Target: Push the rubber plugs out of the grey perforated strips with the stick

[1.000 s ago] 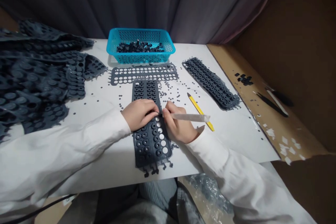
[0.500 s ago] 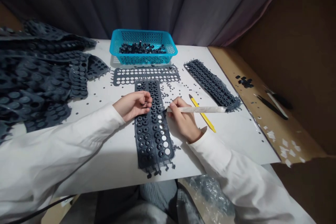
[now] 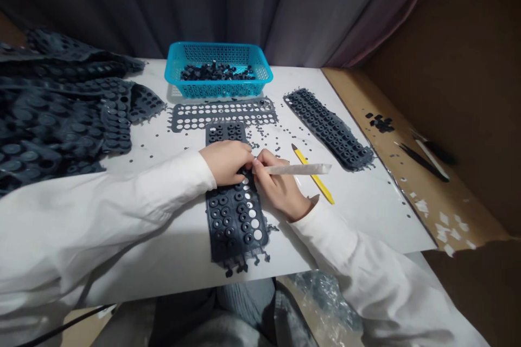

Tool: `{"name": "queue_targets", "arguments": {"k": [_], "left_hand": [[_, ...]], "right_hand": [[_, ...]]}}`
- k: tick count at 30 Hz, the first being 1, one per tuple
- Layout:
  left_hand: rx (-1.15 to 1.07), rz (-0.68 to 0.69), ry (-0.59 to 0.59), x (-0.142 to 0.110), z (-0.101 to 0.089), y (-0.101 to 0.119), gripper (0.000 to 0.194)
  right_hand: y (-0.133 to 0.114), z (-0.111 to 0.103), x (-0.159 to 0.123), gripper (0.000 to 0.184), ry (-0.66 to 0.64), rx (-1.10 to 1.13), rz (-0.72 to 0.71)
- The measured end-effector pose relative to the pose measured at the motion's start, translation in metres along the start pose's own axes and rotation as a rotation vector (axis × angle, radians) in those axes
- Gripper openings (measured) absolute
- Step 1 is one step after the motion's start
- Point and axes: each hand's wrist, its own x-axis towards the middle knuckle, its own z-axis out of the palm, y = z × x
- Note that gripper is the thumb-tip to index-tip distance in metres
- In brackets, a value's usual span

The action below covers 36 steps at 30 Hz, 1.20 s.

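Observation:
A dark grey rubber sheet with rows of raised ring-shaped pieces lies lengthwise before me, and white round holes show along its right column. My left hand is over the sheet's middle, fingers bent and pinched by the right column; what they hold is hidden. Against these fingertips comes my right hand, closed around a slim stick-like tool with a whitish wrapped handle. The tool's tip is hidden between the hands. A yellow craft knife or pen-like tool rests on the table just beyond my right hand.
A blue basket with small black pieces stands at the back. Before it lies a holed sheet; another full sheet lies right. Dark sheets are heaped left. Black tweezers and white scraps lie on the brown board.
My left hand has moved right across the sheet, its fingers closing beside the right hand's fingertips. The whitish tool has shifted slightly left in my right hand.

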Motion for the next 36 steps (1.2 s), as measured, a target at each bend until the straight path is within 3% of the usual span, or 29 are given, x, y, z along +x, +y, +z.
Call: {"name": "queue_targets", "arguments": {"k": [4,10,18,21,23,26,28,30,32,36], "left_hand": [[0.048,0.018,-0.064,0.008,-0.005,0.0,0.011],[-0.027,0.105,-0.068,0.009,-0.002,-0.009,0.006],[-0.126,0.136,0.02,0.004,0.007,-0.014,0.01],[-0.215,0.139,0.121,-0.006,0.015,-0.013,0.013],[-0.357,0.049,0.261,-0.015,0.023,-0.013,0.015],[-0.711,-0.328,0.597,-0.03,0.031,-0.019,0.018],[-1.035,-0.518,0.736,-0.037,0.032,-0.026,0.019],[-1.347,-0.584,0.726,-0.041,0.029,-0.033,0.015],[-1.54,-0.604,0.642,-0.043,0.025,-0.036,0.014],[-1.653,-0.586,0.482,-0.038,0.016,-0.033,0.025]], "right_hand": [[-0.004,-0.001,0.0,0.023,-0.025,-0.065,-0.057],[-0.005,-0.002,-0.001,0.02,-0.04,-0.132,-0.074],[-0.01,-0.002,0.0,0.019,-0.062,-0.237,-0.038],[-0.01,-0.002,0.0,0.017,-0.066,-0.256,-0.03],[-0.01,-0.002,0.0,0.017,-0.07,-0.261,-0.028],[-0.009,-0.002,0.0,0.018,-0.072,-0.247,-0.033],[-0.007,-0.002,-0.001,0.021,-0.064,-0.21,-0.047],[-0.004,-0.003,-0.002,0.023,-0.05,-0.128,-0.037],[0.0,-0.003,-0.002,0.025,-0.015,-0.017,0.015],[0.008,-0.002,0.002,0.027,0.09,0.117,0.105]]}}
